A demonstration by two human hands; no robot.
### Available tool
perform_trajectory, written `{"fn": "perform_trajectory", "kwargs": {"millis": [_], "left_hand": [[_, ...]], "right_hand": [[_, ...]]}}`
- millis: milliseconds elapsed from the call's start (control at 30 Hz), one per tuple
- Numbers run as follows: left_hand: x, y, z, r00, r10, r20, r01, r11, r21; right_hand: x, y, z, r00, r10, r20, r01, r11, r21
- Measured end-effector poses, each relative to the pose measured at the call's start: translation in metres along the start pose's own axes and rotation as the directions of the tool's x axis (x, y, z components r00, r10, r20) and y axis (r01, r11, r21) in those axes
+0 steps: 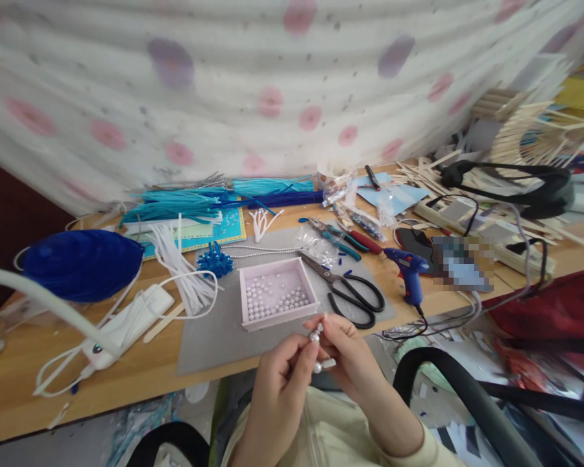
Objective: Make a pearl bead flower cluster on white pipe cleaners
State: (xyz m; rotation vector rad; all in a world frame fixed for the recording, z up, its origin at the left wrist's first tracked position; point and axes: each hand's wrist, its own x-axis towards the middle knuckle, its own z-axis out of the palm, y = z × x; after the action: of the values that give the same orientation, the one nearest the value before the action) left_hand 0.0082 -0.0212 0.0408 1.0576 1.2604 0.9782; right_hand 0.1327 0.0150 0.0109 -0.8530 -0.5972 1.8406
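Cream sleeves (435, 447) end short of both wrists. The left hand (283, 370) reaches up from below, thumb and forefinger bent inward; the right hand (344, 347) slants up from the lower right, fingers curled — the two nearly meeting by the near edge of the desk (24, 405). Both pinch white pearl beads (315, 337) (another shows lower down) — held between the fingertips, just nearer than the pale pink box (282, 320).
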Motion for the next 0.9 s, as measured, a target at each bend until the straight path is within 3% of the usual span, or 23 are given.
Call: {"fn": "perform_trajectory", "kwargs": {"millis": [133,333,500,900], "left_hand": [[0.001,0.001,0.0,1.0,0.003,0.019,-0.003,1.0,0.003],[0.002,0.0,0.001,1.0,-0.005,0.023,0.006,1.0,-0.008],[0.002,-0.006,0.001,0.998,-0.04,0.05,0.045,0.995,-0.093],[0.003,-0.017,0.004,0.998,-0.032,0.053,0.039,0.99,-0.133]], "right_hand": [[0.001,0.002,-0.001,0.994,-0.089,-0.058,0.077,0.98,-0.181],[-0.001,0.01,-0.006,0.986,-0.15,-0.067,0.145,0.986,-0.077],[-0.003,0.007,-0.005,0.991,-0.106,-0.077,0.096,0.987,-0.126],[-0.003,0.011,-0.005,0.972,-0.215,-0.093,0.197,0.964,-0.177]]}}
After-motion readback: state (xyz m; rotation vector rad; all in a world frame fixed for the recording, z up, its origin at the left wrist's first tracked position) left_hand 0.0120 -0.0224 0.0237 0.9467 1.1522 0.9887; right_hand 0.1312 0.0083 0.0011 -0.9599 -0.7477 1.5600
